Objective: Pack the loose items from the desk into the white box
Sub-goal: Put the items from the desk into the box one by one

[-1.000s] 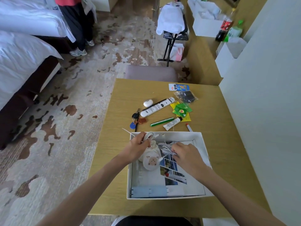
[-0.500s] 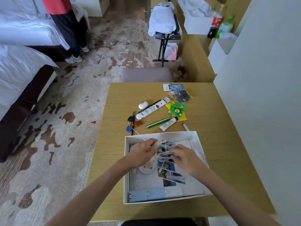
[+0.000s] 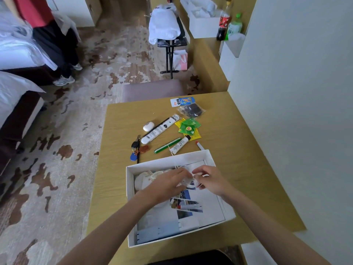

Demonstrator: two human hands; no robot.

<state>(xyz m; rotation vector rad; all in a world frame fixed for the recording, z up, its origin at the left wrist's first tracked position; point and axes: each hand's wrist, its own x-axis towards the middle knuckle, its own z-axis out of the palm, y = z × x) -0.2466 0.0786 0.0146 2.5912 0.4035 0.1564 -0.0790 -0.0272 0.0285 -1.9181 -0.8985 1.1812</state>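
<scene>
The white box point(image 3: 130, 190) sits at the near edge of the wooden desk point(image 3: 122, 119), with papers and photos on its floor. Inside its far half, my left hand point(image 3: 168, 183) and my right hand point(image 3: 209, 179) both pinch a bundle of white cable point(image 3: 188, 183). A round white plug unit point(image 3: 147, 178) lies under my left hand. Loose on the desk beyond the box lie a white remote point(image 3: 160, 129), an earbud case point(image 3: 148, 126), keys point(image 3: 136, 148), a green pen point(image 3: 167, 145), a white tube point(image 3: 179, 144), green tea sachets point(image 3: 189, 127), a dark bag point(image 3: 192, 110) and a marker point(image 3: 200, 145).
A wall point(image 3: 296, 111) runs along the desk's right side. A grey chair point(image 3: 152, 89) stands at the far edge. A person point(image 3: 47, 35) stands by the beds at far left. A luggage rack with white clothes point(image 3: 164, 27) and bottles point(image 3: 224, 22) are farther back.
The view has tilted and the box appears turned. Both hands have drawn together over the cable bundle, now pinching it at the box's far middle; the round plug unit rests lower.
</scene>
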